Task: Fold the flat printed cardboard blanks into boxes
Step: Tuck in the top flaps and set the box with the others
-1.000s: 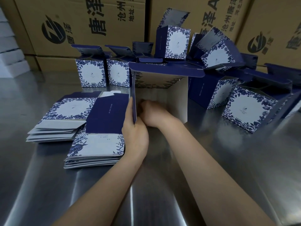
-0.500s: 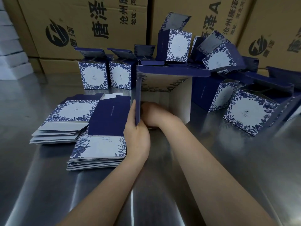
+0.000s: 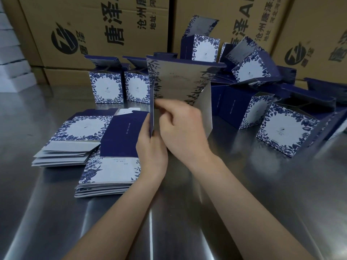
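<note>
Half-folded box [image 3: 180, 81]: stands upright on the table [image 3: 56, 222], in the middle, its open side toward the person.
Left hand [image 3: 152, 152]: fingers clamped on the box's left wall, low down.
Right hand [image 3: 182, 132]: fingers curled beside the same wall; blurred, so a grip cannot be told.
Flat blanks [image 3: 78, 139]: 2 stacks, left of the hands.
Finished boxes [image 3: 106, 87]: behind and at the right.
</note>
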